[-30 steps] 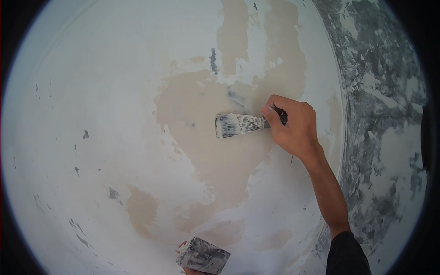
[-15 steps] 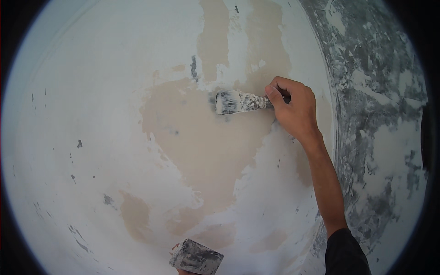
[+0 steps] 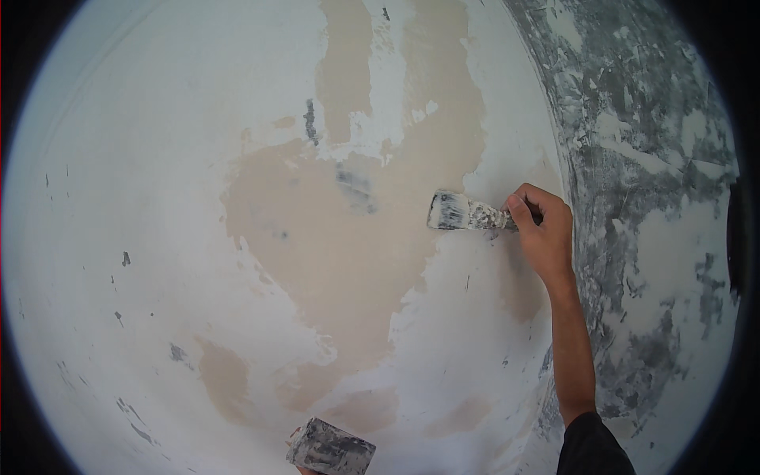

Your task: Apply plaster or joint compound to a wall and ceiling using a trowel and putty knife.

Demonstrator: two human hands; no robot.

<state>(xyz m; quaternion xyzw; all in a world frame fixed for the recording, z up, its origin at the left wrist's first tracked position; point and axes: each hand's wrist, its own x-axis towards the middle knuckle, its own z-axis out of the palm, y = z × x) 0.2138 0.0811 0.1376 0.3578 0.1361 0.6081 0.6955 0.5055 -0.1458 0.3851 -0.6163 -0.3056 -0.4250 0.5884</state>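
My right hand (image 3: 545, 229) pinches the short handle of a putty knife (image 3: 450, 210), fingers closed round it. Its blade points left, streaked with white and dark filler, at the right side of a large beige patch (image 3: 340, 245) on the white wall. At the lower edge, my left hand (image 3: 293, 440) shows only as a bit of finger and palm beside and below a rectangular plate (image 3: 332, 448) that it holds. Dark and pale filler coats this plate; the grip behind it is hidden.
Two beige strips (image 3: 346, 71) rise from the main patch. A dark grey smear (image 3: 356, 188) marks its upper part, and a narrow dark mark (image 3: 310, 121) is nearby. On the right, past a curved edge, stands a grey, blotchy wall surface (image 3: 649, 182).
My right hand has carried the putty knife right and downward, uncovering the dark grey smear on the patch. The plate in my left hand sits slightly further left and lower.
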